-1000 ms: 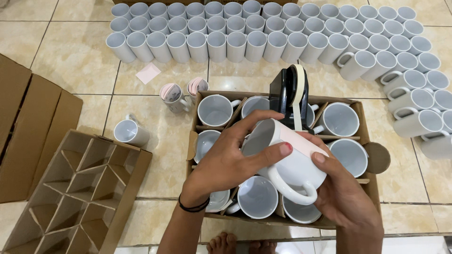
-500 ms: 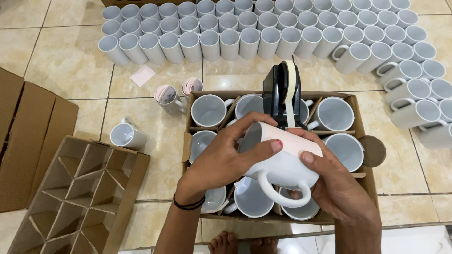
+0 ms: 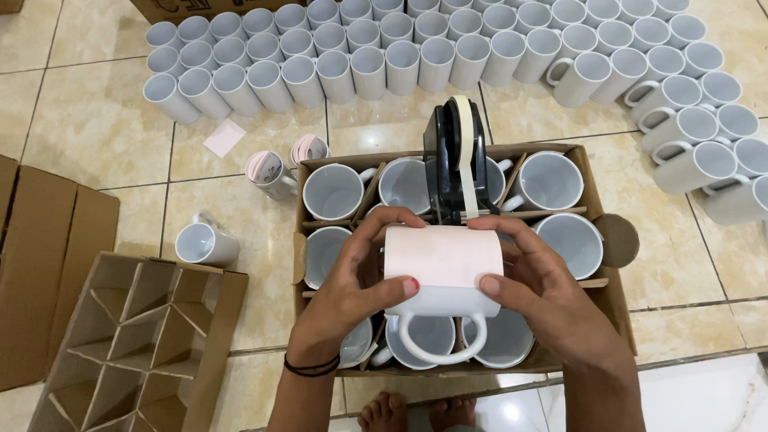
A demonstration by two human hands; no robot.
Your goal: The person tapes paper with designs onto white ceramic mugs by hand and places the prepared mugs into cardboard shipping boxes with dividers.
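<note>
Rows of plain white ceramic mugs crowd the far edge of the beige tiled floor, leaving open tile only to the left, where an empty brown cardboard divider tray and one lone white mug sit. The open brown cardboard box of white mugs (a black tape dispenser stands upright on its dividers) lies directly under the hands. Above the box's near half, the left hand and right hand grip a white mug wrapped in a pale pink sheet by its ends, sideways, handle toward the person.
</note>
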